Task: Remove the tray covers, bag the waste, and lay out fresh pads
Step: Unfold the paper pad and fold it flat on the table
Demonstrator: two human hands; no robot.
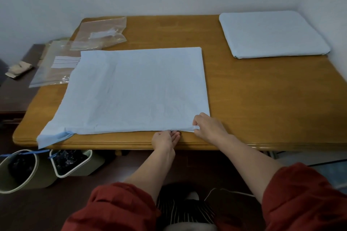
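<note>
A large light-blue cover (135, 88) lies spread over a flat tray on the wooden table (262, 103). My right hand (208, 125) pinches the cover's near right corner. My left hand (165, 139) lies palm up at the near edge, its fingertips tucked under the cover. The cover's near left corner hangs over the table edge. A second tray wrapped in the same blue material (272, 33) sits at the far right. Two clear zip bags (101, 32) (56, 65) lie at the far left, the nearer one partly under the cover.
Two pale bins with dark liners (73, 163) (16, 170) stand on the floor under the table's left end. A dark side table (16, 88) with a folded beige item (18, 70) is on the left. Walls close off the back and right.
</note>
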